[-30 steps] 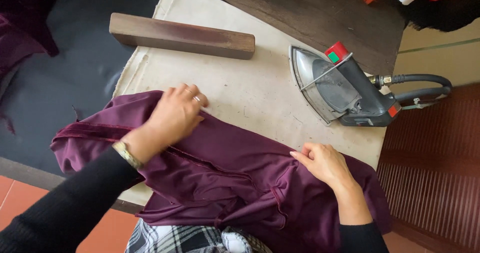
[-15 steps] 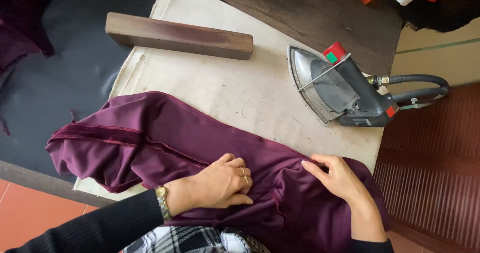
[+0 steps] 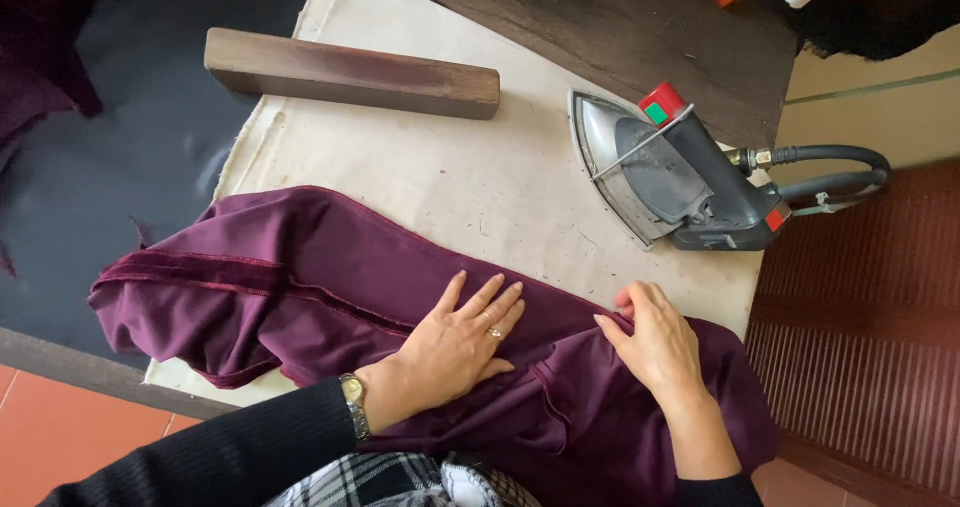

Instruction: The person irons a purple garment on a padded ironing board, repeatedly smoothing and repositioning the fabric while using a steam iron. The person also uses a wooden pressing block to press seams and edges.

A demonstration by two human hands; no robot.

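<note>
Step in hand, by the look of it: smoothing & squaring up the purple garment (image 3: 300,277) on the cream pressing pad (image 3: 450,167) before any ironing. Garment lies across the near edge of the pad, left end bunched & hanging a bit past the pad's edge, w/ a seam ridge running along it. Left hand (image 3: 455,342) lies flat on the cloth near its middle, fingers spread, palm down, holding nothing. Right hand (image 3: 655,337) sits at the fold just to the right, fingertips curled & seemingly pinching the cloth edge, tho the pinch itself is partly hidden. Iron (image 3: 670,172) stands apart at the pad's far right, untouched; wooden block (image 3: 350,72) lies at the far edge. Next move likely needs the fold pulled taut & flat. Vs half a sec ago: left hand has slid right, closer to the right hand, which barely moved.
</note>
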